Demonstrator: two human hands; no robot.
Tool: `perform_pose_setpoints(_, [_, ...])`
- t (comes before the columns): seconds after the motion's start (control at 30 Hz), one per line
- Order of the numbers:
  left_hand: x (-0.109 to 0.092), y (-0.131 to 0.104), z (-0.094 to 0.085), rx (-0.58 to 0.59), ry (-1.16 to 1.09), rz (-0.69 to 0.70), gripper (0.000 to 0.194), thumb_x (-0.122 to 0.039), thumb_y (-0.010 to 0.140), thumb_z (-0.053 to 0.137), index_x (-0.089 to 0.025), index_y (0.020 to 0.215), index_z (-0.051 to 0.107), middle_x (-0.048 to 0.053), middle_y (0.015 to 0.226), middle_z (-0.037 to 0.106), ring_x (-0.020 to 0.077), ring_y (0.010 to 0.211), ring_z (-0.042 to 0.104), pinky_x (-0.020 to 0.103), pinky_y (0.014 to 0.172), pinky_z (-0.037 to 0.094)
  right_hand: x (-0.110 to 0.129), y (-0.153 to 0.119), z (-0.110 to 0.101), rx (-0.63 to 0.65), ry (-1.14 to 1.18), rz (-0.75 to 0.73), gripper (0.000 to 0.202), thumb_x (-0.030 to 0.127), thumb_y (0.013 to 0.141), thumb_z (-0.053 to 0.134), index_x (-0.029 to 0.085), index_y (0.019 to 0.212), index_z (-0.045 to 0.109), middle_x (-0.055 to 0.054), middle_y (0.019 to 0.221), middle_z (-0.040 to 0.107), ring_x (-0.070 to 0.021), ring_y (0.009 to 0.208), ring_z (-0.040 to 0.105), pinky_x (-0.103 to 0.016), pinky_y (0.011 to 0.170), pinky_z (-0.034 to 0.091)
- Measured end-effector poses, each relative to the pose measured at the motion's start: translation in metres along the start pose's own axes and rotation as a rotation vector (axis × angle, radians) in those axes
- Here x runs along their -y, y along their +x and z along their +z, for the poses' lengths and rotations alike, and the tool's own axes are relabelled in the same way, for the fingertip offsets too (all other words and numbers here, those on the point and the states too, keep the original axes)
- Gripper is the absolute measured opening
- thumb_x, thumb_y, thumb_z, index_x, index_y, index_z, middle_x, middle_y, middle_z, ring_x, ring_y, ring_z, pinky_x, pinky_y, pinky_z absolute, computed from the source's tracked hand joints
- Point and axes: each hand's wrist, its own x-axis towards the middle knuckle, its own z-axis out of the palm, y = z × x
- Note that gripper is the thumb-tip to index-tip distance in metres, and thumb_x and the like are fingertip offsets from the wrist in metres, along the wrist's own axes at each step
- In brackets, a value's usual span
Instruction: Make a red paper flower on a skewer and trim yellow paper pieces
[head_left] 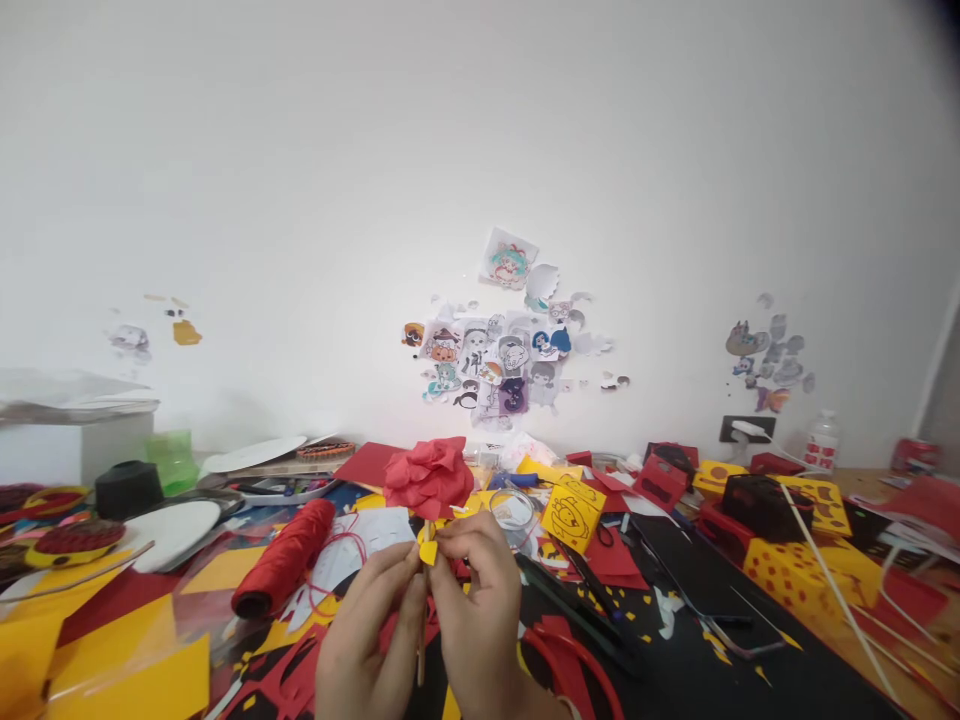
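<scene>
A red paper flower (pixel 428 476) sits on top of a thin wooden stick (pixel 421 640) held upright in front of me. My left hand (pixel 369 635) pinches the stick just below the bloom. My right hand (pixel 480 600) meets it there, its fingertips on a small yellow paper piece (pixel 427 551) pressed against the stick. A red thread runs from the hands toward a red spool (pixel 285 556) lying on the table to the left.
The table is crowded with red, yellow and black paper scraps. A yellow printed box (pixel 572 511), a clear tape roll (pixel 514 507), red-handled scissors (pixel 577 650), long wooden sticks (pixel 832 585) and white plates (pixel 172 530) lie around. Stickers cover the white wall (pixel 495 350).
</scene>
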Motion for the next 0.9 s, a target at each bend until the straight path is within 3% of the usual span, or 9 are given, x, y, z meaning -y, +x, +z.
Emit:
perform_pose_setpoints(0.2, [-0.005, -0.001, 0.0, -0.028, -0.06, -0.167, 0.009, -0.025, 0.072, 0.059, -0.023, 0.076, 0.067, 0.005, 0.087, 0.069, 0.0197, 0.08, 0.065, 0.026, 0.072, 0.053, -0.003, -0.01, 0.001, -0.023, -0.181, -0.168, 0.02, 0.006, 0.081, 0.048, 0.021, 0.076, 0.06, -0.003, 0.076, 0.057, -0.0153, 0.072, 0.054, -0.028, 0.064, 0.048])
perform_pose_setpoints(0.33, [-0.006, 0.002, -0.003, -0.178, -0.146, -0.424, 0.016, -0.034, 0.064, 0.066, -0.022, 0.075, 0.067, 0.004, 0.086, 0.07, 0.0198, 0.079, 0.065, 0.027, 0.073, 0.053, -0.003, -0.017, 0.0, 0.125, -0.247, -0.324, 0.036, 0.004, 0.083, 0.043, 0.019, 0.114, 0.054, -0.009, 0.092, 0.058, -0.0178, 0.086, 0.054, -0.031, 0.073, 0.049])
perform_pose_setpoints(0.47, [-0.004, 0.011, -0.007, -0.128, -0.348, -0.615, 0.026, -0.042, 0.056, 0.072, -0.019, 0.067, 0.067, 0.003, 0.07, 0.069, 0.0198, 0.071, 0.064, 0.026, 0.066, 0.053, -0.001, -0.017, -0.003, 0.231, -0.209, -0.333, 0.044, 0.002, 0.081, 0.041, 0.017, 0.122, 0.048, -0.011, 0.099, 0.055, -0.0196, 0.093, 0.051, -0.035, 0.078, 0.048])
perform_pose_setpoints(0.6, [0.0, 0.016, -0.008, -0.096, -0.539, -0.644, 0.029, -0.042, 0.055, 0.075, -0.017, 0.066, 0.064, -0.001, 0.06, 0.065, 0.0152, 0.062, 0.06, 0.022, 0.057, 0.051, -0.001, -0.01, -0.007, 0.271, -0.202, -0.332, 0.042, 0.001, 0.078, 0.038, 0.018, 0.115, 0.052, -0.01, 0.096, 0.054, -0.0194, 0.089, 0.052, -0.035, 0.073, 0.048])
perform_pose_setpoints(0.73, [-0.004, 0.017, -0.008, -0.107, -0.496, -0.638, 0.027, -0.039, 0.059, 0.073, -0.018, 0.072, 0.063, 0.0, 0.067, 0.064, 0.0147, 0.062, 0.06, 0.021, 0.052, 0.049, -0.001, -0.007, -0.007, 0.258, -0.216, -0.314, 0.039, 0.001, 0.078, 0.038, 0.017, 0.109, 0.054, -0.01, 0.093, 0.055, -0.0193, 0.085, 0.052, -0.035, 0.071, 0.048])
perform_pose_setpoints(0.9, [-0.009, 0.014, -0.01, -0.107, -0.295, -0.401, 0.016, -0.031, 0.064, 0.068, -0.02, 0.074, 0.062, 0.0, 0.07, 0.062, 0.0167, 0.067, 0.06, 0.025, 0.062, 0.051, 0.002, -0.011, -0.005, 0.247, -0.251, -0.379, 0.036, 0.002, 0.078, 0.037, 0.014, 0.109, 0.053, -0.012, 0.092, 0.055, -0.02, 0.084, 0.052, -0.035, 0.07, 0.047])
